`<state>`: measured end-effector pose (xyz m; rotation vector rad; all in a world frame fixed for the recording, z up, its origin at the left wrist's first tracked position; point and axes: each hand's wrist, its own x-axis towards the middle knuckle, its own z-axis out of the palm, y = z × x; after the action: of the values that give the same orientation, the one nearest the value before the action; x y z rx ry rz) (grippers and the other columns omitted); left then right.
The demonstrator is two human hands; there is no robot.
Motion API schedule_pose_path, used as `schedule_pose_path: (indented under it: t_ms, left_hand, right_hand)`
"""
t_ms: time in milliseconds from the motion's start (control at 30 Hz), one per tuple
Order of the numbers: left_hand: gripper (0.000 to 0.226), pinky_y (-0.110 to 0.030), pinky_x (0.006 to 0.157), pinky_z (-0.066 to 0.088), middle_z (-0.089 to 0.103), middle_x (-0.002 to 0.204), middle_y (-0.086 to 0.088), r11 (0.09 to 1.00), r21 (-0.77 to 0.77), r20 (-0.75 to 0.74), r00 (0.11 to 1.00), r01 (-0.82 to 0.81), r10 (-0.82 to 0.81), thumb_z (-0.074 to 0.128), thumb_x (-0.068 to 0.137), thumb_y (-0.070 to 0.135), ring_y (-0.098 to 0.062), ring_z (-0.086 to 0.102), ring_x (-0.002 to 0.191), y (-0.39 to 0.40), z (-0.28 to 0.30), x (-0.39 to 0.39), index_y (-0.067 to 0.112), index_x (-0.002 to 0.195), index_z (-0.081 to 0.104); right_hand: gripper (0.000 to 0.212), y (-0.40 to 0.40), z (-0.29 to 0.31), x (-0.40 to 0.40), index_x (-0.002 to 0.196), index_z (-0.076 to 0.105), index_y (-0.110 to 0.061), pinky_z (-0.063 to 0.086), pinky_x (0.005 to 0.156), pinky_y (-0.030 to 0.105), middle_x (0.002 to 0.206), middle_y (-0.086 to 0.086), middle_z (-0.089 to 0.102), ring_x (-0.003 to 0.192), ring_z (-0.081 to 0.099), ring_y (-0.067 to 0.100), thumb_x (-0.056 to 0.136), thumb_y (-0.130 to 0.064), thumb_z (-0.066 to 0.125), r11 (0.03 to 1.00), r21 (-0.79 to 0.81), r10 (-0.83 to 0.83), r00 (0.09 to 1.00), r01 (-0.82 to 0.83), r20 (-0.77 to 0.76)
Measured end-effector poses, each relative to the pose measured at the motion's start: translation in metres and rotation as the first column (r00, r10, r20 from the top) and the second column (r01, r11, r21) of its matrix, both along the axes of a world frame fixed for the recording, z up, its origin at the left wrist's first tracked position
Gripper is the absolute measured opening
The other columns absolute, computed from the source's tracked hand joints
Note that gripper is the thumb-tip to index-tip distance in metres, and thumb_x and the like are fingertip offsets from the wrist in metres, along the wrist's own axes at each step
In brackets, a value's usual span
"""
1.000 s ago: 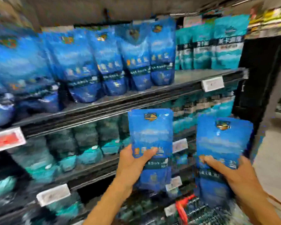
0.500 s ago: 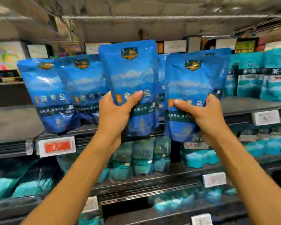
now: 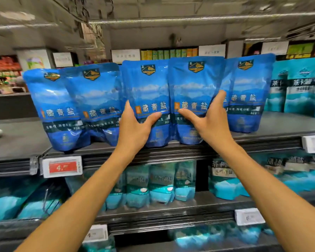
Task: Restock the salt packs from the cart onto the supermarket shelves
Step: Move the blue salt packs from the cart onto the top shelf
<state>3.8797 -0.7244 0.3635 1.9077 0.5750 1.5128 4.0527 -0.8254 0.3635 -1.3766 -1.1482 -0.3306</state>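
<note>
two blue salt packs (image 3: pixel 145 104) (image 3: pixel 193 100) are set upright on the top shelf (image 3: pixel 280 124), gripped by the left hand (image 3: pixel 136 128) and right hand (image 3: pixel 209 120); release pending, cart unseen.

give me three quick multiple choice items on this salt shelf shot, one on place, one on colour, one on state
1. Where do the two glossy blue salt packs in the hands stand?
A. top shelf
B. cart
C. floor

2. What colour is the price tag at the left under that shelf?
A. green
B. red
C. yellow

3. How are the two held packs oriented?
A. lying flat
B. upside down
C. upright

Key: 1 A, the left hand and right hand hold the left pack and right pack with their bottoms on the top shelf; 2 B, the price tag has a red panel; 3 C, logos at top.
</note>
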Motion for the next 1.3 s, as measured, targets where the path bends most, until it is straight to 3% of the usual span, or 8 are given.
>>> schedule_pose_path:
  t_ms: [133, 233, 300, 433, 800, 900, 1033, 1300]
  left_hand:
    - [0.083, 0.006, 0.08, 0.032, 0.058, 0.11, 0.023, 0.97, 0.175, -0.057, 0.982, -0.169, 0.181, 0.085, 0.072, 0.035, 0.011, 0.052, 0.096, -0.015, -0.018, -0.004, 0.01, 0.13, 0.031]
    - [0.105, -0.016, 0.102, 0.033, 0.037, 0.145, -0.009, 0.914, 0.308, -0.084, 0.949, -0.264, 0.303, 0.079, 0.077, 0.042, -0.017, 0.037, 0.133, -0.025, -0.026, -0.007, 0.014, 0.151, 0.01]
    - [0.099, -0.033, 0.085, 0.047, 0.036, 0.137, -0.017, 0.802, 0.457, -0.104, 0.872, -0.385, 0.478, 0.073, 0.08, 0.045, -0.03, 0.045, 0.12, -0.03, -0.028, -0.009, 0.019, 0.154, 0.011]
    - [0.052, -0.048, 0.075, 0.052, 0.033, 0.129, -0.02, 0.568, 0.656, -0.093, 0.693, -0.497, 0.715, 0.065, 0.087, 0.048, -0.036, 0.041, 0.112, -0.031, -0.027, -0.01, 0.029, 0.133, 0.053]
    - [0.074, -0.041, 0.059, 0.054, 0.031, 0.102, -0.004, 0.705, 0.692, -0.369, 0.762, -0.156, 0.532, 0.078, 0.072, 0.047, -0.023, 0.045, 0.088, -0.008, -0.018, -0.028, 0.025, 0.137, 0.049]
    - [0.068, -0.044, 0.061, 0.054, 0.033, 0.098, -0.003, 0.762, 0.63, -0.397, 0.781, -0.15, 0.482, 0.081, 0.075, 0.033, -0.022, 0.043, 0.086, -0.005, -0.021, -0.028, 0.025, 0.135, 0.05]
    - [0.047, -0.036, 0.065, 0.047, 0.033, 0.094, 0.002, 0.81, 0.578, -0.394, 0.836, -0.097, 0.381, 0.059, 0.084, 0.058, -0.017, 0.042, 0.079, -0.006, -0.017, -0.029, 0.024, 0.117, 0.058]
    - [0.033, -0.038, 0.06, 0.041, 0.05, 0.092, -0.001, 0.697, 0.695, -0.368, 0.747, -0.175, 0.554, 0.068, 0.087, 0.04, -0.028, 0.053, 0.076, -0.013, -0.016, -0.018, 0.015, 0.093, 0.046]
  right_hand:
    - [0.068, -0.011, -0.017, -0.01, 0.112, 0.042, -0.001, 0.043, 0.083, 0.044, 0.11, 0.017, 0.052, 0.102, 0.053, 0.039, 0.087, -0.062, 0.056, 0.934, -0.082, -0.319, 0.914, 0.348, 0.25]
    - [0.073, -0.022, -0.024, -0.017, 0.107, 0.047, -0.005, 0.041, 0.057, 0.044, 0.102, 0.015, 0.051, 0.088, 0.059, 0.041, 0.088, -0.074, 0.033, 0.742, -0.098, -0.574, 0.705, 0.663, 0.417]
    - [0.077, -0.025, -0.028, -0.02, 0.113, 0.043, -0.007, 0.03, 0.046, 0.036, 0.103, 0.013, 0.053, 0.079, 0.063, 0.043, 0.086, -0.077, 0.027, 0.751, -0.137, -0.55, 0.727, 0.646, 0.411]
    - [0.072, -0.019, -0.025, -0.019, 0.119, 0.039, -0.006, 0.042, 0.066, 0.045, 0.111, 0.014, 0.054, 0.096, 0.059, 0.046, 0.086, -0.069, 0.042, 0.869, -0.156, -0.403, 0.855, 0.469, 0.328]
    - [0.058, -0.004, -0.019, -0.024, 0.115, 0.038, -0.009, 0.036, 0.063, 0.04, 0.101, 0.005, 0.032, 0.075, 0.047, 0.039, 0.09, -0.06, 0.049, 0.87, -0.239, -0.35, 0.882, 0.431, 0.316]
    - [0.061, -0.001, -0.019, -0.025, 0.118, 0.037, -0.007, 0.037, 0.063, 0.042, 0.104, 0.009, 0.037, 0.082, 0.053, 0.047, 0.091, -0.061, 0.046, 0.851, -0.249, -0.367, 0.863, 0.462, 0.348]
    - [0.068, 0.003, -0.02, -0.025, 0.13, 0.032, -0.006, 0.043, 0.07, 0.048, 0.112, 0.016, 0.047, 0.096, 0.056, 0.049, 0.093, -0.061, 0.042, 0.835, -0.265, -0.373, 0.849, 0.483, 0.374]
    - [0.072, 0.003, -0.021, -0.026, 0.129, 0.034, -0.003, 0.033, 0.061, 0.039, 0.109, 0.016, 0.053, 0.091, 0.06, 0.044, 0.092, -0.064, 0.039, 0.804, -0.243, -0.419, 0.807, 0.543, 0.416]
